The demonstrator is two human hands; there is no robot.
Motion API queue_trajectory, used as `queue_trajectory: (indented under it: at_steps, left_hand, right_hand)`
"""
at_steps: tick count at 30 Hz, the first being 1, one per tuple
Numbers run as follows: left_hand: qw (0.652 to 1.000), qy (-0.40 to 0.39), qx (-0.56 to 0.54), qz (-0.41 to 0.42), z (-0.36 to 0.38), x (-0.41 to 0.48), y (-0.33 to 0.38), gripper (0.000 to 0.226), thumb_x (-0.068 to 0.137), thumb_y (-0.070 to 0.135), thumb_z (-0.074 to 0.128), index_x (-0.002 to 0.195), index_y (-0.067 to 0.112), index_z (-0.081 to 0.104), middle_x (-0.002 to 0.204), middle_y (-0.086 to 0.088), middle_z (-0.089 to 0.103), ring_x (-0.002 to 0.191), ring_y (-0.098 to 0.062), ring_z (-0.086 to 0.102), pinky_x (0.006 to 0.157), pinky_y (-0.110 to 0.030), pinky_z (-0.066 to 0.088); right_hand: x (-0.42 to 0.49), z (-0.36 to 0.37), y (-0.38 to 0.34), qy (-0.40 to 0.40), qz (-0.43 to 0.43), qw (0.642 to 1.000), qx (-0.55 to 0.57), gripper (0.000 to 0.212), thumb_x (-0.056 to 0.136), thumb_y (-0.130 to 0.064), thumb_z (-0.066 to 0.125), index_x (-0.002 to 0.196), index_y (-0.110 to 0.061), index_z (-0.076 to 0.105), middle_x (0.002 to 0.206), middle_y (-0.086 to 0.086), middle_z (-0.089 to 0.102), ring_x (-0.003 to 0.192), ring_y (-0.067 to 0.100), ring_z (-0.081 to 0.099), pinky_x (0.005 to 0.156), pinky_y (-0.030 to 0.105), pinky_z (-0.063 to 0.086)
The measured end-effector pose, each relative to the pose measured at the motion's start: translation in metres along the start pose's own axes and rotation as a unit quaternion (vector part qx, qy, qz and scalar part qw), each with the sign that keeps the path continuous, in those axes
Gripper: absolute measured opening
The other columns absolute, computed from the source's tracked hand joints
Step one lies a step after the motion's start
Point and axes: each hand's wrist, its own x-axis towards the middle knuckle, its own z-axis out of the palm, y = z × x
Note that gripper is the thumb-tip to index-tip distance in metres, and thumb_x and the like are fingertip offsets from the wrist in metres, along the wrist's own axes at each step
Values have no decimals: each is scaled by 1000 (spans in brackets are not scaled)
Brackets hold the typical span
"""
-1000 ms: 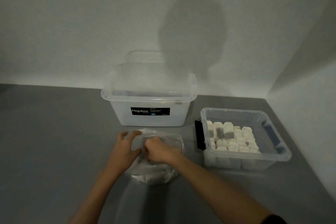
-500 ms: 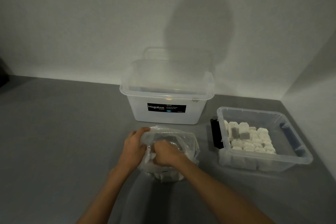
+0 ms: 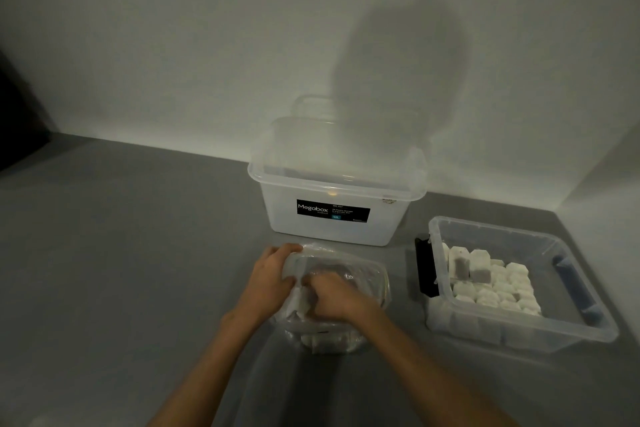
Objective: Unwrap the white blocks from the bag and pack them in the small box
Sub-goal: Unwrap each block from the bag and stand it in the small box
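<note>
A clear plastic bag (image 3: 367, 282) with white blocks (image 3: 325, 341) inside lies on the grey table in front of me. My left hand (image 3: 272, 279) grips the bag's left rim and holds its mouth apart. My right hand (image 3: 334, 298) reaches into the bag, its fingers curled down among the blocks; what they hold is hidden. The small clear box (image 3: 568, 255) stands to the right, with several white blocks (image 3: 498, 284) packed in its left half.
A large translucent Megabox tub (image 3: 337, 184) stands just behind the bag against the wall. A black clip (image 3: 425, 270) sits on the small box's left end. The wall closes in on the right. Bare grey table (image 3: 121, 253) stretches to the left.
My left hand has shifted its grip along the bag's rim and my right hand has pushed deeper into the bag. The view has swung left.
</note>
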Motion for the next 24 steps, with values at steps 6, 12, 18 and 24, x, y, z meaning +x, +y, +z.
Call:
queue_trajectory:
  at_steps: [6,12,18,24]
  left_hand:
    - [1000,8,-3,1,-2,-3,1,52,81,0,62,129,20,53,117,-5,50,108,-19,50,91,-17,34]
    - [1000,8,-18,-10,-1,-5,5,53,81,2,63,128,22,53,116,-2,49,108,-17,50,90,-16,33]
    - [998,53,-43,2,-6,-7,26,46,83,7,66,126,22,56,116,4,47,102,-10,48,88,-17,35]
    - [987,129,-88,35,-13,-9,54,32,87,9,63,115,25,62,115,11,50,98,-5,52,76,-5,37]
  right_hand:
    - [17,25,-2,22,38,995,-86,53,86,-27,66,135,-19,44,133,13,48,117,33,53,101,46,46]
    - [17,23,5,70,63,995,8,30,90,-17,61,119,-13,59,113,10,63,102,25,61,93,38,51]
    - [-12,-15,8,178,17,965,193,14,85,-7,63,81,-20,66,76,0,64,61,10,57,52,14,43]
    - [-32,-39,25,239,48,857,455,10,79,-12,74,76,-21,71,79,6,71,76,22,70,60,30,56]
